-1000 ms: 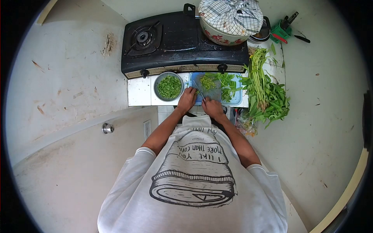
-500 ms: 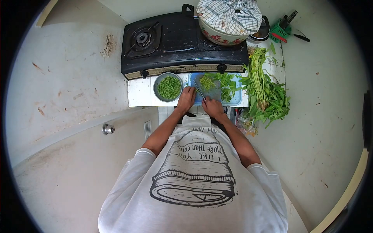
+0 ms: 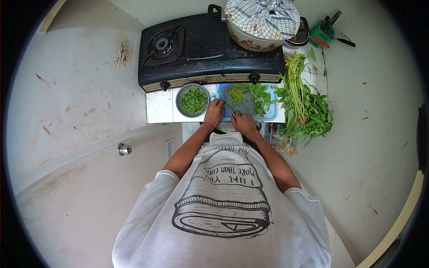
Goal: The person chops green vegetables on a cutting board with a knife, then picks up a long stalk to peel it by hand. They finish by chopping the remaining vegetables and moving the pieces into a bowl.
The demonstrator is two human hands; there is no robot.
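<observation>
My right hand (image 3: 244, 123) is closed round the handle of a knife (image 3: 228, 105), its blade slanting up and left over a cutting board (image 3: 246, 109). My left hand (image 3: 214, 114) rests at the board's left edge, fingers curled in by the blade. A little green shows at its fingertips, probably stems, mostly hidden. Chopped green stems (image 3: 237, 94) lie on the board beyond the knife. Leafy greens (image 3: 259, 94) spread over the right part of the blue tray (image 3: 274, 111) under the board. Left of my hands stands a grey bowl (image 3: 178, 108) of chopped greens (image 3: 193, 101).
A black gas stove (image 3: 201, 49) runs behind the counter, bearing a cloth-covered pot (image 3: 252, 43). To the right, a large bunch of leafy greens (image 3: 306, 105) hangs over the counter edge. Behind it stands a green basket (image 3: 320, 33) with utensils.
Both hands stay almost in place. The knife blade has shifted very slightly left at the left hand's fingertips; the whole view has moved a little.
</observation>
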